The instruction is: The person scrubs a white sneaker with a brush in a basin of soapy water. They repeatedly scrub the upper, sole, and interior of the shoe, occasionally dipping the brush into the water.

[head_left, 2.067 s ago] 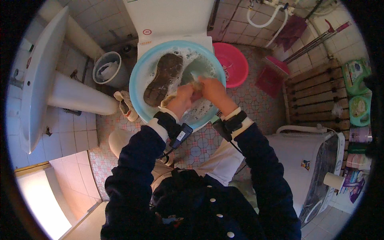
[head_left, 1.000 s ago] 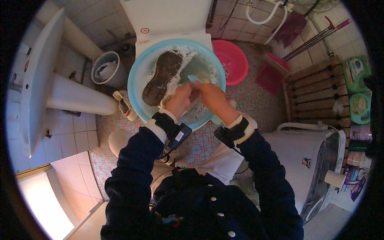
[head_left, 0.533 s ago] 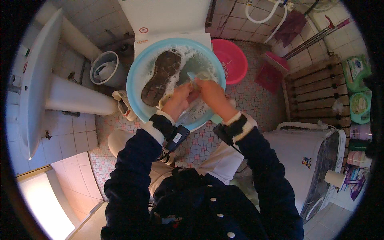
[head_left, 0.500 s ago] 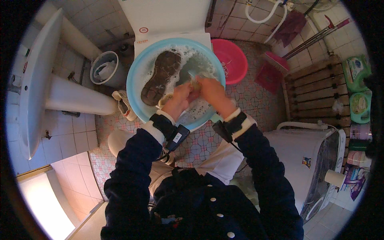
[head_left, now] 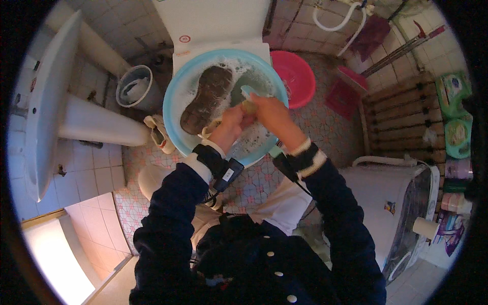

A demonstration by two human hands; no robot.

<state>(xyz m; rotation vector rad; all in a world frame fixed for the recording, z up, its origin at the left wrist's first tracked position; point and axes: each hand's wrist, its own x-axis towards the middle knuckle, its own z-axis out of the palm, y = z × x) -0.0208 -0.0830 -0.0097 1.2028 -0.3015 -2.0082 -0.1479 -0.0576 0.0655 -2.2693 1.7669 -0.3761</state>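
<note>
A light blue basin (head_left: 172,76) of foamy water rests on the white toilet lid. In its left half a shoe lies with its dark brown sole (head_left: 206,96) up; a bit of cream fabric (head_left: 211,128) shows at its lower edge. Over the basin's right half, my left hand (head_left: 230,124) is closed on a small yellowish piece (head_left: 249,107), whose kind I cannot make out. My right hand (head_left: 272,114) meets it, closed round a pale blue implement (head_left: 247,90) that looks like a brush; its working end is hidden by my fingers.
A pink basin (head_left: 303,84) stands right of the toilet, a white bucket (head_left: 149,91) to its left. Cream shoes (head_left: 158,134) are on the tiled floor beneath the sink (head_left: 48,112). At right are a wooden rack (head_left: 401,117), a white appliance (head_left: 376,198) and green bottles (head_left: 457,134).
More of the pale blue implement shows above my right hand. My right forearm has shifted slightly to the right; my left hand remains in nearly the same place.
</note>
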